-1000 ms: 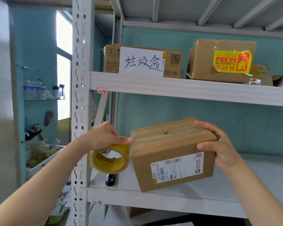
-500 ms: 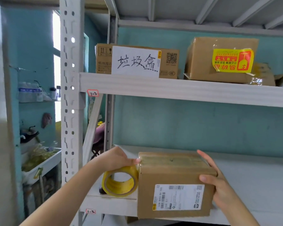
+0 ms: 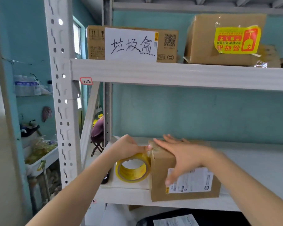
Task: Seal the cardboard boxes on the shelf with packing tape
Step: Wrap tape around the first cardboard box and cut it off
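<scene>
At the left end of the lower shelf [image 3: 255, 167], just right of the slotted upright [image 3: 60, 95], the left hand [image 3: 127, 149] sits over the top of the tape roll [image 3: 132, 168]. Its grip is closed round the roll, fingers curled over the rim, and the thumb tip presses at the top left corner of the box [image 3: 160, 180]. The yellow roll stands on edge just beside the box's left side, and a short strip of clear tape seems to run from it up to that corner. The box sits at the front edge of the shelf, its printed label [image 3: 191, 180] facing out. On its top lies the right hand [image 3: 185, 154], a wide, flat grip holding nothing, fingers spread across the lid and thumb hanging down the front face. It is a little blurred. The step in hand looks like anchoring the tape's end at the left edge while the box is held steady. The next move probably calls for drawing the roll rightward along the top seam, with the right hand smoothing the strip. Two other boxes [image 3: 203, 43] wait on the shelf above.
</scene>
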`<state>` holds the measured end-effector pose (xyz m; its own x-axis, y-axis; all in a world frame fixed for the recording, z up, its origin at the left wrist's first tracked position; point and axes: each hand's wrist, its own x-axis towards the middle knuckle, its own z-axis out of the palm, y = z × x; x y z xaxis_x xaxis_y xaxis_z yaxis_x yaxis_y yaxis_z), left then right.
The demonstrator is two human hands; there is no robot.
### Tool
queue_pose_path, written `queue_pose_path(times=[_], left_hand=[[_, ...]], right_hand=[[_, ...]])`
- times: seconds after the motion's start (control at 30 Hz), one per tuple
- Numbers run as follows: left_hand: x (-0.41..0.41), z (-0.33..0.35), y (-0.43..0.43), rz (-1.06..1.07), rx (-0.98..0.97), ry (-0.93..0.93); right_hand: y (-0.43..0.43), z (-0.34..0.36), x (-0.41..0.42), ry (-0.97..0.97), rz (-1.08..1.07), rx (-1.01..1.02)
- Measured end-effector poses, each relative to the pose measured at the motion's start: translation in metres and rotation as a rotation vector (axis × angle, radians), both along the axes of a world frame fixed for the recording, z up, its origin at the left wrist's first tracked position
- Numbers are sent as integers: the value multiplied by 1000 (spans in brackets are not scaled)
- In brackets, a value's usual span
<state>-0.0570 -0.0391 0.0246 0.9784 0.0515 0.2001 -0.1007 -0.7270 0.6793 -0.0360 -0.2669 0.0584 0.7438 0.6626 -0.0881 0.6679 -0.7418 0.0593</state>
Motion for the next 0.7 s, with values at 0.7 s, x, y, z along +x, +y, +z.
queue_pose_path(times=[0.7], left_hand=[[11, -47, 30, -84, -377, -26]], right_hand=[[-3, -1, 38, 59, 16, 220]])
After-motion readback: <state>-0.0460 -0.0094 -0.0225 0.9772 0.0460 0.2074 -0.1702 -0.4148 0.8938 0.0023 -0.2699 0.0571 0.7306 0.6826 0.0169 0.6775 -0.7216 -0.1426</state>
